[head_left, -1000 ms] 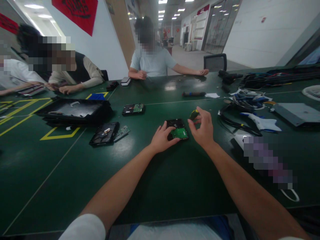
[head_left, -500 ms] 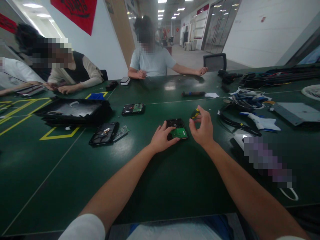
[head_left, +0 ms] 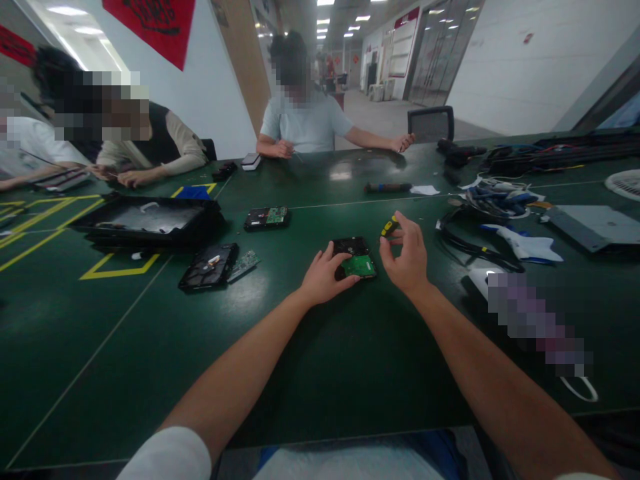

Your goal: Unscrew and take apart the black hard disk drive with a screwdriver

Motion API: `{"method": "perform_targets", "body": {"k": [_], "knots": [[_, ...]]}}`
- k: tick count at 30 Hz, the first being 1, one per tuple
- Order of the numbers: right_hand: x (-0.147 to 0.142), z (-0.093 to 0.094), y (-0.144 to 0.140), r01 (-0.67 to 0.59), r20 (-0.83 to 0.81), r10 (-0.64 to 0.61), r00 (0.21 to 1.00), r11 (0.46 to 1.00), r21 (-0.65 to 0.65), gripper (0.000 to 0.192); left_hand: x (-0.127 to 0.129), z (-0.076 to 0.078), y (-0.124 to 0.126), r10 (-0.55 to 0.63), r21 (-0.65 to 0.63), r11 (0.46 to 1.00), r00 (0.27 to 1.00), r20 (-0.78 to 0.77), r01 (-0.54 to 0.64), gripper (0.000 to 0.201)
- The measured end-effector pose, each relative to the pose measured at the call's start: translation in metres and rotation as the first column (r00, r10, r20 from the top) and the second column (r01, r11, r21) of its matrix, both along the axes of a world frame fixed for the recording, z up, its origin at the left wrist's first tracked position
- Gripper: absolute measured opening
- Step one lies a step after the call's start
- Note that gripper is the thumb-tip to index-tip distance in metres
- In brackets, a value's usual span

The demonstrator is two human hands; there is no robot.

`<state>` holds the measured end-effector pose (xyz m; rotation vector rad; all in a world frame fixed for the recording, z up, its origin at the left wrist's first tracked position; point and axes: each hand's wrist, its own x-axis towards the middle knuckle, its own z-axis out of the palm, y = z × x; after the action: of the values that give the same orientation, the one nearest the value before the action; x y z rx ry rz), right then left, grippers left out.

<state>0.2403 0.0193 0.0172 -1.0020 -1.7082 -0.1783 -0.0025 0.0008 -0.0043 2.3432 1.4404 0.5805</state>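
A hard drive (head_left: 360, 265) lies on the green table in front of me, its green circuit board facing up. My left hand (head_left: 326, 275) grips it from the left, thumb along the near edge and fingers reaching over the case. Just right of the drive, my right hand (head_left: 406, 257) is raised with a yellow and black screwdriver (head_left: 389, 228) pinched between thumb and fingers. Only its handle shows clearly; I cannot make out the tip. A second hard drive (head_left: 267, 217) rests farther back. On the left, a black opened drive case (head_left: 209, 267) sits beside a loose circuit board (head_left: 245, 266).
Stacked black trays (head_left: 150, 217) stand at the left. To the right are bundled cables (head_left: 500, 198), a white and blue wrapper (head_left: 525, 243), a grey metal box (head_left: 595, 227) and a blurred-out item (head_left: 537, 327). A power drill (head_left: 457, 153) lies farther back. Several people sit around the table.
The screwdriver has turned in my right hand, so more of its yellow handle shows. Both hands and the hard drive keep nearly the same positions.
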Motion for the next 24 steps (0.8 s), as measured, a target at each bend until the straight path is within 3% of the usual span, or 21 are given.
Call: {"method": "perform_targets", "body": {"k": [24], "knots": [[0.0002, -0.0008, 0.0008, 0.002, -0.008, -0.002, 1.0, 1.0, -0.012, 0.067, 0.0004, -0.0019, 0.0016, 0.002, 0.006, 1.0, 1.0, 0.013, -0.002, 0.069]]}}
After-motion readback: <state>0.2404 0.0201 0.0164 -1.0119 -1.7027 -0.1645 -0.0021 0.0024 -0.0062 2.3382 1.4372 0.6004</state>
